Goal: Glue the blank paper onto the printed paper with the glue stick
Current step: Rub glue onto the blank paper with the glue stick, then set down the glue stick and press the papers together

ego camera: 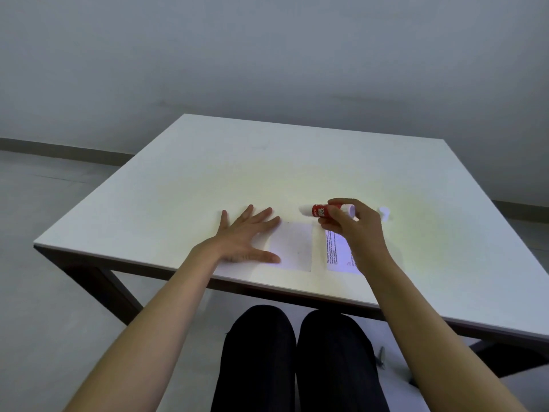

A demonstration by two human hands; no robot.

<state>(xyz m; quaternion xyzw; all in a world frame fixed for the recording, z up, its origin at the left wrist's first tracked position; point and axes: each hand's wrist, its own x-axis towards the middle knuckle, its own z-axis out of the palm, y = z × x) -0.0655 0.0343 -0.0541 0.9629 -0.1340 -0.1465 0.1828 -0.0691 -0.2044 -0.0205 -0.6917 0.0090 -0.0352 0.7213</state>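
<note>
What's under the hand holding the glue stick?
The printed paper lies on the table under the right hand, which holds the glue stick. Some lines of print show; the hand and wrist cover its right part.

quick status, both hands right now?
Left hand: open, flat, fingers spread, pressing on the left edge of the blank paper.
Right hand: closed around the glue stick, held sideways above the printed paper.

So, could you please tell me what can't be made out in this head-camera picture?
- Small text on the printed white paper: too small to read, and its right part is hidden by the right hand.
- Red-labelled white glue stick: whether glue is extended is unclear, its tip blurred.
- Small white object behind that hand: overexposed, possibly the cap.
</note>
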